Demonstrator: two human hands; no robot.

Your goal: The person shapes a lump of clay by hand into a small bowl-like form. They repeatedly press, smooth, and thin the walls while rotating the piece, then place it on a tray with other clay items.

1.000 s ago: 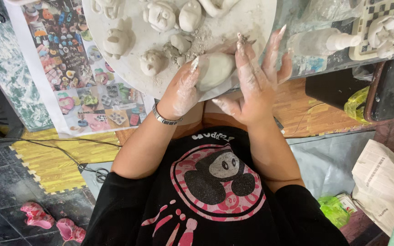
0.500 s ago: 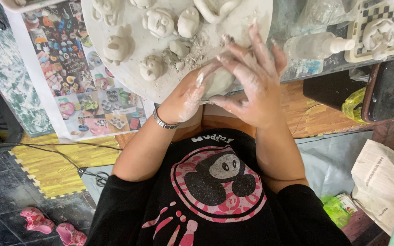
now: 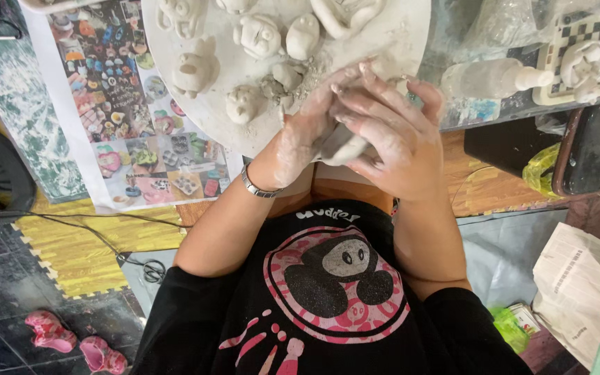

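Both of my clay-dusted hands cup a lump of grey clay (image 3: pixel 338 147) at the near edge of a round white board (image 3: pixel 411 28). My left hand (image 3: pixel 300 139), with a silver bracelet at the wrist, wraps it from the left. My right hand (image 3: pixel 390 135) presses over it from the right, fingers spread across the top. Most of the lump is hidden between the palms. Several small clay figures (image 3: pixel 258 35) stand on the board beyond my hands, with loose clay crumbs (image 3: pixel 282 80) beside them.
A colourful printed sheet (image 3: pixel 133 125) lies left of the board. A white squeeze bottle (image 3: pixel 494 78) and a checkered board with a clay figure (image 3: pixel 585 59) sit at right. Newspaper (image 3: pixel 581 292) lies at lower right, pink sandals (image 3: pixel 71 340) and scissors (image 3: pixel 153 269) on the floor.
My hands, earlier open around the lump on the board, have closed together over it. They have drawn it toward the board's near edge.
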